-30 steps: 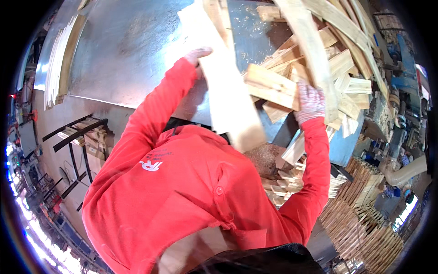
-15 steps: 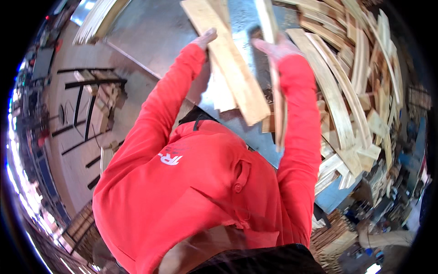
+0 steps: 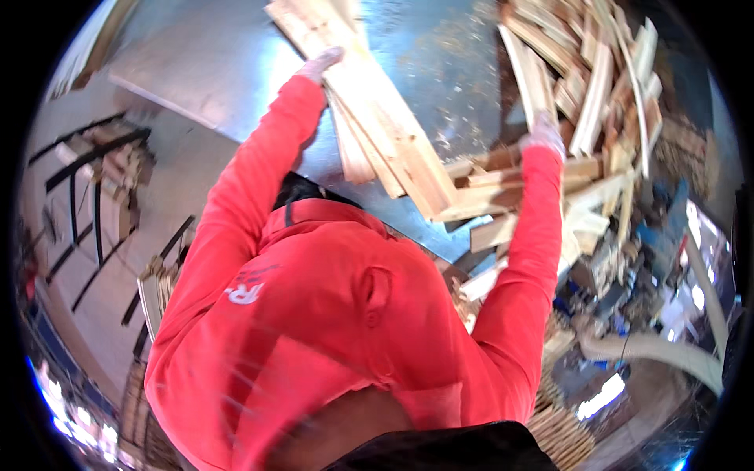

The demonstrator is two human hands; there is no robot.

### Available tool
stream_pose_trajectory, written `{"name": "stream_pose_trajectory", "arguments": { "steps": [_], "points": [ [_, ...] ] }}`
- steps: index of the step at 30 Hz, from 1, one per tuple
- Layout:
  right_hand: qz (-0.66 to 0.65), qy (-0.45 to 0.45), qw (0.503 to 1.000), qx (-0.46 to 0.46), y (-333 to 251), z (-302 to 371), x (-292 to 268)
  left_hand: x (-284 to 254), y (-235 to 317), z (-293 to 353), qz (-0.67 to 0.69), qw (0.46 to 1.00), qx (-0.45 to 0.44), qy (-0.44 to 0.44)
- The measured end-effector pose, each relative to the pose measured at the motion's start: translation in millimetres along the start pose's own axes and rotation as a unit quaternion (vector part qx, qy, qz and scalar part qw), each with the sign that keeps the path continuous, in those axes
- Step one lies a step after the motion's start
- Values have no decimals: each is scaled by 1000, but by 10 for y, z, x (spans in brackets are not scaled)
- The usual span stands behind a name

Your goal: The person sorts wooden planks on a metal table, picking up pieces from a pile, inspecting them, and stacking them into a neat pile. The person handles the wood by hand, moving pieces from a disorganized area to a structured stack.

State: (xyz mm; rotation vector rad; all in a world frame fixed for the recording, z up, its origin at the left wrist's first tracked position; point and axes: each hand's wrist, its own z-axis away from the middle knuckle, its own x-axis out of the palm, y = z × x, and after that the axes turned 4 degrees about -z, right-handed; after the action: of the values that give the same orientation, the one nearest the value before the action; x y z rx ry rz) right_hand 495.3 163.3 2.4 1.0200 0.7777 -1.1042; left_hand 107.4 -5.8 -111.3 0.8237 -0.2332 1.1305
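My left hand (image 3: 322, 64) is closed on the edge of a pale wooden board (image 3: 393, 129), which slants across the metal tabletop (image 3: 448, 59). More boards lie under and beside it, their near ends fanned out toward my body. Farther right, my right hand (image 3: 543, 136) is closed around the near end of another wooden board (image 3: 528, 74) at the edge of a loose pile. Its fingertips are partly hidden by the wrist and the wood.
A heap of wooden strips and offcuts (image 3: 593, 98) covers the table's right side, with short pieces (image 3: 495, 192) near its front edge. At the left stands a black-barred rack (image 3: 94, 184) holding wood. A pale hose (image 3: 652, 349) runs at the lower right.
My right hand has moved right to the pile; the narrow piece it held is no longer in it. My left hand stays on its board. The whole view has shifted to the right.
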Motion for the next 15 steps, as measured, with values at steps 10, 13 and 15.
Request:
{"name": "stream_pose_trajectory", "arguments": {
  "steps": [10,13,15],
  "points": [
    [-325,-72,939,-87,-1247,663,-771,135,162,48,-15,997,-11,74],
    [-230,-51,947,-220,-2115,1122,-631,259,138,98,38,999,16,35],
    [-180,294,850,-399,-2340,1241,-132,240,145,124,58,998,-7,11]
  ]
}}
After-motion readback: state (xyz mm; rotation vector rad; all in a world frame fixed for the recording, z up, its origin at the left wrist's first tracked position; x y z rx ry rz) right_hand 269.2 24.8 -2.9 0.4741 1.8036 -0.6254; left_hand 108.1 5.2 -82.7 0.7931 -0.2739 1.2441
